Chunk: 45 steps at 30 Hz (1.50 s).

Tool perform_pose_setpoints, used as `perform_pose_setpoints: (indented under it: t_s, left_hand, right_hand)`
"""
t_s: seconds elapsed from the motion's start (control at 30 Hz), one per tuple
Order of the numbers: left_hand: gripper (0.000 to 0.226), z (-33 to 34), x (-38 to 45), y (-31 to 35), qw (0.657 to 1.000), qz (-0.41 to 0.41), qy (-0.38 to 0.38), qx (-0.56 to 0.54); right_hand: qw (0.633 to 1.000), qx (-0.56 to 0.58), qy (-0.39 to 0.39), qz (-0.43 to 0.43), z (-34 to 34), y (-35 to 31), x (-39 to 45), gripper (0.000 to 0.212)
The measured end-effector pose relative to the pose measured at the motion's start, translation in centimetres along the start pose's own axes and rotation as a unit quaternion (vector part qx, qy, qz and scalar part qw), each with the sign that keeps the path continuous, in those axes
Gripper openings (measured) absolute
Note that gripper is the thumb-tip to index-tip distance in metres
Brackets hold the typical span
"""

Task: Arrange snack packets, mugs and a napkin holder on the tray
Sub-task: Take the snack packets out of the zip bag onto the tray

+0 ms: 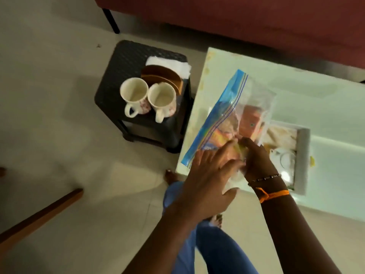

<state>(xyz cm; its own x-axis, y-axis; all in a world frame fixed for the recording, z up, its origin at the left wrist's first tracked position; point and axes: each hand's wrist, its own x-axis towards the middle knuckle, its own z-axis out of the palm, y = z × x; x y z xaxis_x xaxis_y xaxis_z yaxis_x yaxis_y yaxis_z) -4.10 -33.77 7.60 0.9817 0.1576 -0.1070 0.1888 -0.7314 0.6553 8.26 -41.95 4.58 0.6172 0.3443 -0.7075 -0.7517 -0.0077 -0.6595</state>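
Note:
A clear zip bag with a blue seal strip lies on the pale table, holding orange snack packets. My left hand reaches into the bag's mouth with fingers spread. My right hand grips the bag's edge beside it. The grey-rimmed tray sits just right of my hands, partly under the bag, with a pictured surface. Two white floral mugs stand on a black stool, with a wooden napkin holder and white napkins behind them.
A dark red sofa runs along the back with a black leg. A wooden bar lies on the tiled floor at lower left. My legs in blue trousers and a bare foot are below the table edge.

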Motion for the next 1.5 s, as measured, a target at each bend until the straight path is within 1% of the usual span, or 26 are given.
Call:
perform_pose_setpoints:
  t_s: [0.07,0.13,0.2,0.23,0.27,0.3,0.37,0.4,0.47,0.53,0.57,0.6,0.63,0.67,0.7,0.73,0.8,0.9,1.0,1.07,1.13,1.2,1.3,1.4,1.47,1.5]
  left_hand:
    - [0.061,1.4,-0.5,0.6,0.996,-0.033,-0.016,-0.077]
    - [0.057,2.6,-0.3,0.4,0.982,-0.103,0.016,-0.155]
    - [0.048,3.6,0.5,-0.6,0.969,-0.183,0.063,-0.156]
    - [0.043,4.2,1.0,-1.2,0.959,-0.232,0.062,-0.149]
    - [0.038,4.7,1.4,-1.9,0.945,-0.282,0.04,-0.16]
    - [0.033,5.1,1.7,-2.6,0.925,-0.323,0.007,-0.201]
    - [0.025,5.8,2.1,-3.6,0.865,-0.367,-0.04,-0.338]
    - [0.022,6.2,2.2,-3.8,0.845,-0.378,-0.044,-0.377]
    - [0.02,6.9,2.7,-4.0,0.844,-0.38,-0.034,-0.378]
    - [0.024,7.2,3.1,-3.7,0.843,-0.372,-0.004,-0.39]
    - [0.027,7.2,3.4,-3.5,0.843,-0.363,0.014,-0.396]
    - [0.029,7.1,3.5,-3.2,0.845,-0.353,0.032,-0.399]
    - [0.033,6.8,3.5,-2.7,0.848,-0.342,0.047,-0.403]
    - [0.038,6.7,3.5,-2.3,0.849,-0.328,0.05,-0.411]
    - [0.042,6.6,3.5,-1.6,0.849,-0.314,0.042,-0.422]
    - [0.044,6.7,3.3,-1.0,0.851,-0.304,0.026,-0.428]
    - [0.043,7.2,3.1,0.5,0.858,-0.29,-0.017,-0.423]
    - [0.033,8.6,3.0,2.4,0.873,-0.262,-0.063,-0.406]
    - [0.018,9.7,3.6,3.6,0.866,-0.265,-0.068,-0.418]
    - [0.024,10.6,4.2,4.1,0.867,-0.282,-0.06,-0.406]
    - [0.038,11.1,4.7,4.4,0.867,-0.309,-0.034,-0.389]
    - [0.046,11.1,5.0,4.5,0.858,-0.336,-0.005,-0.388]
    - [0.032,10.4,4.9,4.4,0.859,-0.355,0.031,-0.368]
    - [0.012,8.9,4.5,4.1,0.856,-0.359,0.109,-0.356]
    - [0.012,7.7,4.3,3.8,0.855,-0.348,0.165,-0.347]
    - [0.016,7.2,4.2,3.6,0.851,-0.343,0.185,-0.351]
  right_hand:
    - [1.0,-0.018,0.019,-0.004,-3.0,1.2,-0.8,0.014]
    - [0.999,-0.046,0.022,-0.001,-5.3,2.3,-1.3,0.01]
    - [0.999,-0.04,0.03,0.002,-7.0,3.3,-1.5,0.012]
    - [0.999,-0.027,0.028,0.003,-7.7,3.8,-1.6,0.016]
    - [1.0,-0.015,0.022,0.005,-8.2,4.2,-1.5,0.021]
    - [1.0,-0.004,0.019,0.009,-8.6,4.7,-1.4,0.026]
    - [0.999,0.014,0.029,0.025,-9.2,5.5,-0.8,0.04]
    - [0.998,0.026,0.044,0.03,-9.6,5.7,-0.4,0.047]
    - [0.997,0.055,0.051,0.03,-9.9,5.9,0.3,0.045]
    - [0.997,0.067,0.007,0.043,-9.7,5.6,0.7,0.033]
    - [0.997,0.044,-0.01,0.058,-9.5,5.3,0.8,0.026]
    - [0.997,-0.011,-0.01,0.07,-9.3,5.0,0.9,0.021]
    - [0.993,-0.094,0.003,0.066,-9.2,4.6,1.0,0.02]
    - [0.983,-0.178,0.03,0.044,-9.1,4.3,1.1,0.021]
    - [0.971,-0.231,0.06,0.0,-9.1,3.9,1.2,0.022]
    - [0.965,-0.242,0.09,-0.047,-9.0,3.5,1.1,0.02]
    - [0.967,-0.204,0.119,-0.1,-8.6,2.5,0.3,0.016]
    - [0.963,-0.226,0.112,-0.092,-8.3,1.5,-0.6,0.03]
    - [0.973,-0.19,0.107,-0.077,-8.7,1.0,-0.9,0.02]
    - [0.975,-0.182,0.102,-0.072,-9.1,0.7,-1.3,0.026]
    - [0.982,-0.158,0.082,-0.067,-9.5,0.8,-1.8,0.028]
    - [0.985,-0.156,0.049,-0.06,-9.7,0.9,-2.3,0.028]
    - [0.984,-0.162,0.014,-0.07,-10.1,0.7,-3.1,0.029]
    - [0.977,-0.175,0.068,-0.101,-10.7,-0.1,-3.8,0.029]
    - [0.96,-0.216,0.126,-0.127,-11.0,-0.5,-4.3,0.028]
    - [0.941,-0.259,0.159,-0.148,-11.2,-0.5,-4.6,0.026]
